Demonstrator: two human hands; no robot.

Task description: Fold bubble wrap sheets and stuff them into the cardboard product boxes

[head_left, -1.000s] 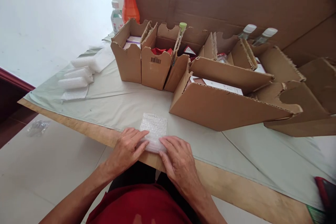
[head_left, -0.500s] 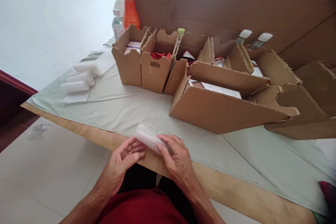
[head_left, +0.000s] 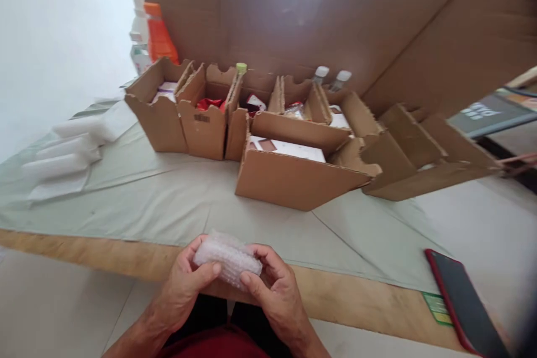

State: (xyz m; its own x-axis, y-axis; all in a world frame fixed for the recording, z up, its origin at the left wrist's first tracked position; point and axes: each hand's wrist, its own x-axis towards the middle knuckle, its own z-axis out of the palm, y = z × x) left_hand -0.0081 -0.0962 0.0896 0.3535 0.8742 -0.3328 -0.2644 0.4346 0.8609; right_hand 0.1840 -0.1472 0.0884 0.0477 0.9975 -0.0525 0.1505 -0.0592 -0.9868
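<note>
Both hands are wrapped around a little bubble-wrap bundle (head_left: 227, 260), held up just over the near edge of the surface (head_left: 176, 207), roughly mid-way along it. Left hand (head_left: 184, 285) has its fingers curled behind the bundle's left end with the thumb pressing across the front, so it's closed on it pretty snugly. Right hand (head_left: 272, 291) does the same on the other end, thumb on the front, fingers tucked around the back and underneath. Can't tell what's inside the wrap, it's just cloudy plastic from here. The surface is covered with a pale green sheet, with a bare wood strip showing along the near edge. Along the far edge there's a row of open cardboard boxes (head_left: 201, 128) with jagged torn rims, and a bigger long box (head_left: 293, 182) sits in front of them, closer to the middle, with white and brown cartons inside. An orange bottle (head_left: 159, 39) stands behind the boxes at the far left corner. Toward the left edge lie a few white wrapped rolls (head_left: 67, 151), side by side. A phone in a red case (head_left: 465, 302) lies at the near right corner, well apart from the hands.
</note>
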